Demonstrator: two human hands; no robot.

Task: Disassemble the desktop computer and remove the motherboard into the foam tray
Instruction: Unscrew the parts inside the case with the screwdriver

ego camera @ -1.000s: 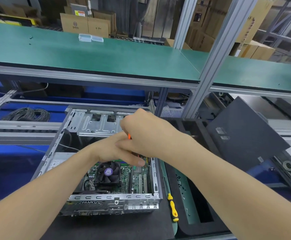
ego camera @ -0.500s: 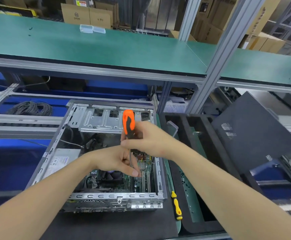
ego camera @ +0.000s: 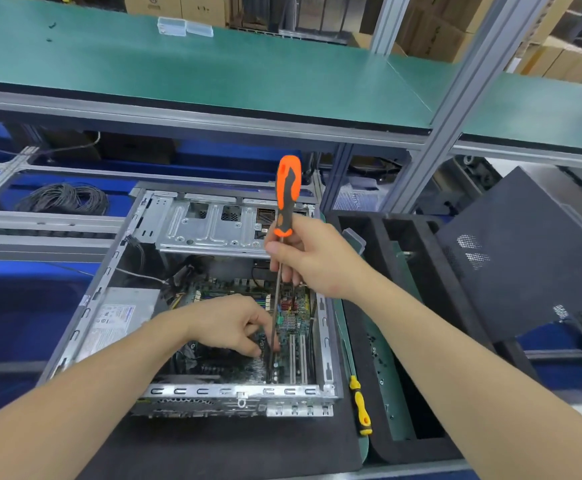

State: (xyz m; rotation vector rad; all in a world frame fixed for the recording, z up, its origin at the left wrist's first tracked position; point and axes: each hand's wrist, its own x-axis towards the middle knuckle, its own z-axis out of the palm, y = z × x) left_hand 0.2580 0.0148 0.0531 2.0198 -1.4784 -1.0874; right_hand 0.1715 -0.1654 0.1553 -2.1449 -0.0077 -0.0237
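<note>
The right hand (ego camera: 312, 258) has come up out of the computer case (ego camera: 324, 344). A second ago it sat low, bunched over the left hand (ego camera: 234, 323), with the tool almost hidden. Now the orange-and-black screwdriver (ego camera: 286, 195) stands clear in the middle of the frame. The right grip is pinched round the shaft just under the handle, with the thumb across the front. The left hand's fingers are curled against the lower end of the shaft. I cannot tell whether they pinch the shaft, hold a screw, or only steady the tip.

I judge that the tip is being set on another board screw and not turned hard yet, so the motherboard (ego camera: 293, 327) is still fastened.

The motherboard lies flat on the floor of the case at lower centre, partly under the left hand. Its pale slots run from the bottom of the frame towards the top, and the case runs the same way. The screwdriver's long axis is nearly upright, handle towards the top of the frame and tip down on the board. The foam tray (ego camera: 403, 452) waits just beside the case on the right of the desk, with no board in it.
</note>
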